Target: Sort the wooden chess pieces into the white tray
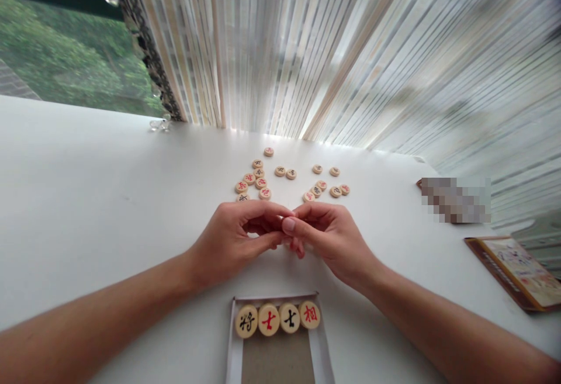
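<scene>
My left hand (239,233) and my right hand (335,238) meet above the middle of the white table. Their fingertips touch, with the right thumb over the tips of the left fingers. Both hands are closed, and whatever they may hold is hidden. Just in front of me lies an open white box (325,349) with a grey-brown bottom. Along its far end sits a row of several round wooden Chinese chess pieces (269,320) with red or black characters. Beyond my hands, more Chinese chess pieces (265,194) are scattered, some partly covered by my fingers.
On the right lies a brown-edged box lid or booklet (521,270) with a picture. Behind it is a flat item (447,200), blurred out. A string curtain (280,51) hangs along the table's far edge, and a window (65,51) is at the left.
</scene>
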Motion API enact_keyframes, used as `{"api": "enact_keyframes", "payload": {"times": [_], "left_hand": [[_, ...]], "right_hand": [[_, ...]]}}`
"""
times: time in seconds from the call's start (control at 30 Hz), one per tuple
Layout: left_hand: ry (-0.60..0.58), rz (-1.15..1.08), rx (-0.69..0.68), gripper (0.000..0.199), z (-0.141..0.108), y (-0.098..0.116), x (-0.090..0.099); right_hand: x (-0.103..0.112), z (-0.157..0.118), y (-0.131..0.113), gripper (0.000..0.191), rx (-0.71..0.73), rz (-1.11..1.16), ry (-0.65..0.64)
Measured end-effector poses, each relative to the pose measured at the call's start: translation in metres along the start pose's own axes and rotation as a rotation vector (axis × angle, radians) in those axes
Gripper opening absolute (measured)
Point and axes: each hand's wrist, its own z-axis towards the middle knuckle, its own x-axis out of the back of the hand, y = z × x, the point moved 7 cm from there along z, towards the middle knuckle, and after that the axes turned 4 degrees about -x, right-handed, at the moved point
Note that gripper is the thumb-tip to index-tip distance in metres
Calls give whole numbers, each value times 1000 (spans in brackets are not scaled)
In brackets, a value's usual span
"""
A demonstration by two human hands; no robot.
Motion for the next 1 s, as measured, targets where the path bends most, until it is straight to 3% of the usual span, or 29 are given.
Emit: {"api": "enact_keyframes", "payload": {"times": [0.3,0.63,0.8,1.0], "left_hand": [[64,-70,-3,23,3,0,7],[53,33,-83,17,-1,7,2],[37,5,-155,20,-1,9,1],[42,-40,-140,20,0,9,2]], "right_hand": [[-1,1,2,26,41,81,-85],[-2,-1,4,31,-10,79,-16],[-3,-1,-1,27,37,27,-51],[-2,-1,-5,25,47,2,-78]]}}
